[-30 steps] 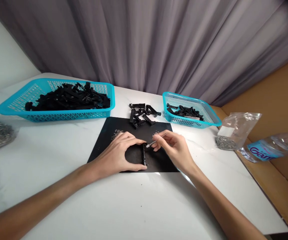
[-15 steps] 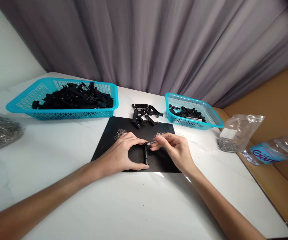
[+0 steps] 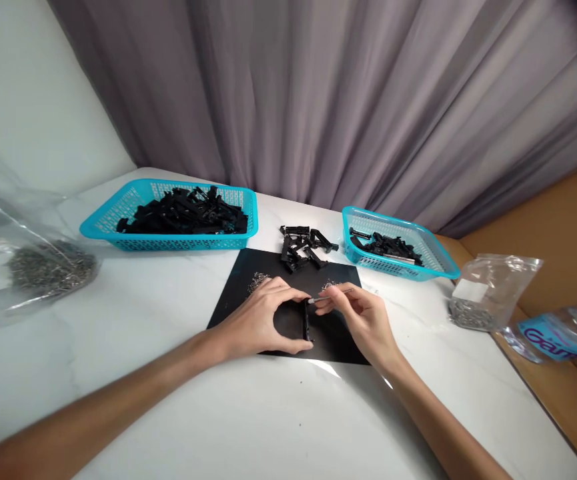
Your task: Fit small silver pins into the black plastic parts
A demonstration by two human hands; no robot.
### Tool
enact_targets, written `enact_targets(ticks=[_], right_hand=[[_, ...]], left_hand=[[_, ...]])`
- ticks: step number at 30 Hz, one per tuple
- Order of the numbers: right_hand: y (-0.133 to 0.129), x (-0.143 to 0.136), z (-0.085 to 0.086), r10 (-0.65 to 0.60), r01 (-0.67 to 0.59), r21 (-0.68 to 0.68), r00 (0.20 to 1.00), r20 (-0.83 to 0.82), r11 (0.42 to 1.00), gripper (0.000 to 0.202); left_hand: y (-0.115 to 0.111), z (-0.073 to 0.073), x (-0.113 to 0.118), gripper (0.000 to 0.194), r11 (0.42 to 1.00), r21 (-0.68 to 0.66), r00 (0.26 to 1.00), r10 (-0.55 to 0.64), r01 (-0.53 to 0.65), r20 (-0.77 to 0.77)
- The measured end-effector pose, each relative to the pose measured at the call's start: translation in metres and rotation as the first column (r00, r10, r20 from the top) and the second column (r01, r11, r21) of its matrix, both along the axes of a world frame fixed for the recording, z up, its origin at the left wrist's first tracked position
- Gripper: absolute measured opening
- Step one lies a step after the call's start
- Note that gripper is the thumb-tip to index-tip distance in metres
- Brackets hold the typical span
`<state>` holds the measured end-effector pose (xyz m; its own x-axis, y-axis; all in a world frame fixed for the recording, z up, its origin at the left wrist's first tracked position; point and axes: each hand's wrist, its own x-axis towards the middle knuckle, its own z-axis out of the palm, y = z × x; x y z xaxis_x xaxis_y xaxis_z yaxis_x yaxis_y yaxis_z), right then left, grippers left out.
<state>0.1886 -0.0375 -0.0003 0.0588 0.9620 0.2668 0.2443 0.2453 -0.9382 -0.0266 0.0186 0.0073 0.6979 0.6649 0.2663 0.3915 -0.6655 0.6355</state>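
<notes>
The part (image 3: 307, 321), slim and black, is held end to end in the left hand (image 3: 251, 320), with one end pinched by the thumb and the other by the index finger; an open loop is formed between these two fingers. It is placed over the mat (image 3: 288, 321), right of its middle and towards its near edge; whether the mat is touched by it cannot be told.

The tool (image 3: 329, 297), thin and grey, is pinched between the thumb and fingers of the right hand (image 3: 371, 323). Its pale tip is set at the part's far end, close to the left index fingertip. Contact looks likely but cannot be confirmed. With the tip so near, both hands seem to be engaged on that one end, and a steady pinch is judged to be needed, as a slip could tilt the part or catch the fingertip.

Small metal bits are heaped in two piles: the left pile (image 3: 258, 281) is partly hidden by the left hand, the right pile (image 3: 329, 285) by the right. Loose parts (image 3: 295, 249) are gathered at the mat's far edge. By the far edge of the table (image 3: 193, 420), more black parts are held in two baskets.
</notes>
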Motion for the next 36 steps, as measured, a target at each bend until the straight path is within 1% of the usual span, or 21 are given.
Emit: enact_targets(ticks=[2, 4, 5, 6, 7, 8, 9, 10, 12, 13, 15, 17, 21, 24, 26, 29, 32, 34, 36], right_hand=[[-0.002, -0.002, 0.006, -0.117, 0.104, 0.143, 0.990, 0.079, 0.984, 0.035], [-0.004, -0.005, 0.010, -0.238, 0.205, 0.291, 0.968, 0.082, 0.935, 0.040], [-0.004, -0.008, 0.011, -0.261, 0.226, 0.330, 0.963, 0.067, 0.917, 0.041], [-0.004, -0.011, 0.010, -0.258, 0.221, 0.343, 0.964, 0.065, 0.913, 0.041], [-0.004, -0.015, 0.009, -0.227, 0.183, 0.342, 0.969, 0.095, 0.922, 0.040], [-0.003, -0.019, 0.006, -0.178, 0.116, 0.332, 0.971, 0.163, 0.936, 0.039], [-0.003, -0.024, 0.002, -0.121, 0.034, 0.312, 0.957, 0.262, 0.949, 0.037], [-0.003, -0.030, -0.001, -0.060, -0.055, 0.286, 0.924, 0.378, 0.957, 0.034], [-0.002, -0.043, -0.007, 0.030, -0.207, 0.231, 0.803, 0.595, 0.951, 0.032], [-0.002, -0.049, -0.008, 0.049, -0.258, 0.209, 0.731, 0.681, 0.943, 0.033], [0.001, -0.060, -0.009, 0.046, -0.315, 0.185, 0.604, 0.796, 0.931, 0.038], [0.007, -0.070, -0.006, 0.022, -0.336, 0.185, 0.528, 0.849, 0.923, 0.041], [0.018, -0.081, 0.001, 0.024, -0.381, 0.167, 0.449, 0.893, 0.909, 0.042], [0.020, -0.084, -0.001, 0.028, -0.418, 0.153, 0.396, 0.918, 0.895, 0.041], [0.020, -0.086, -0.004, 0.011, -0.413, 0.177, 0.415, 0.910, 0.893, 0.038], [0.023, -0.089, -0.008, -0.037, -0.356, 0.259, 0.526, 0.849, 0.898, 0.023], [0.027, -0.087, -0.007, -0.079, -0.285, 0.324, 0.629, 0.773, 0.902, 0.023], [0.028, -0.083, -0.005, -0.083, -0.269, 0.338, 0.661, 0.746, 0.902, 0.023], [0.024, -0.078, -0.004, -0.058, -0.293, 0.326, 0.658, 0.751, 0.899, 0.021]], left_hand=[[0.005, 0.012, -0.006, 0.060, 1.000, 0.018, 0.996, 0.020, -0.022, 0.082], [0.014, 0.023, -0.014, 0.058, 0.997, -0.002, 0.976, 0.080, -0.081, 0.203], [0.019, 0.028, -0.018, 0.055, 0.995, -0.020, 0.959, 0.102, -0.100, 0.265], [0.025, 0.031, -0.021, 0.052, 0.993, -0.045, 0.942, 0.117, -0.108, 0.315], [0.030, 0.032, -0.024, 0.048, 0.991, -0.069, 0.919, 0.134, -0.116, 0.370], [0.035, 0.032, -0.026, 0.045, 0.987, -0.102, 0.895, 0.158, -0.127, 0.416], [0.039, 0.031, -0.027, 0.044, 0.979, -0.134, 0.864, 0.198, -0.152, 0.463], [0.042, 0.029, -0.028, 0.043, 0.969, -0.165, 0.828, 0.244, -0.186, 0.504], [0.047, 0.025, -0.028, 0.043, 0.942, -0.212, 0.757, 0.336, -0.261, 0.561], [0.048, 0.022, -0.027, 0.043, 0.930, -0.224, 0.728, 0.368, -0.293, 0.578], [0.049, 0.019, -0.027, 0.043, 0.915, -0.227, 0.699, 0.401, -0.332, 0.592], [0.049, 0.019, -0.027, 0.043, 0.914, -0.211, 0.696, 0.401, -0.346, 0.595], [0.047, 0.021, -0.027, 0.042, 0.913, -0.203, 0.699, 0.403, -0.355, 0.591], [0.047, 0.022, -0.027, 0.043, 0.906, -0.209, 0.700, 0.418, -0.368, 0.579], [0.047, 0.021, -0.027, 0.045, 0.904, -0.192, 0.711, 0.420, -0.381, 0.564], [0.047, 0.018, -0.028, 0.046, 0.904, -0.155, 0.736, 0.417, -0.399, 0.534], [0.046, 0.016, -0.028, 0.047, 0.904, -0.130, 0.750, 0.413, -0.408, 0.517], [0.046, 0.016, -0.028, 0.048, 0.904, -0.117, 0.758, 0.411, -0.412, 0.506], [0.046, 0.015, -0.028, 0.048, 0.903, -0.105, 0.765, 0.411, -0.417, 0.495]])
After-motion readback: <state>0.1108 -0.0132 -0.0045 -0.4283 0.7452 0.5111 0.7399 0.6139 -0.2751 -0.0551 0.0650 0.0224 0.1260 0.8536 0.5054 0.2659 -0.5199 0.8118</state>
